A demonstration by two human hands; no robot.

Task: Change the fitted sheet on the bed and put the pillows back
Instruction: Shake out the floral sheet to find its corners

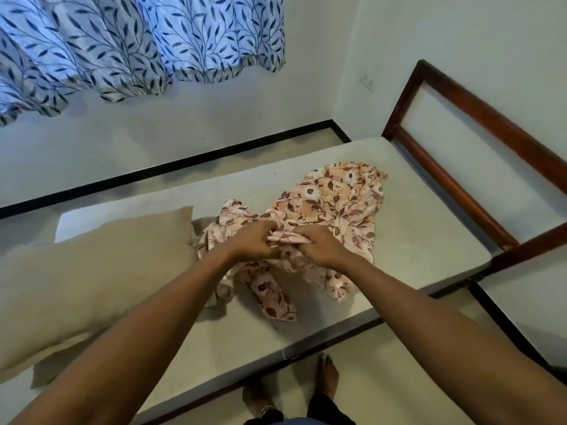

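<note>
No writing, label or number can be read, neither on the floral sheet (334, 194) at the grip nor on the tan pillow (101, 265) left of it.

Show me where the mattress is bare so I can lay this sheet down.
Bare cream mattress lies between the bunched pink floral sheet and the dark wooden bed frame, along the far wall-side edge, and along the near edge below the sheet. Crowded: the tan pillow fills the opposite end; left hand and right hand grip the sheet mid-bed.
</note>
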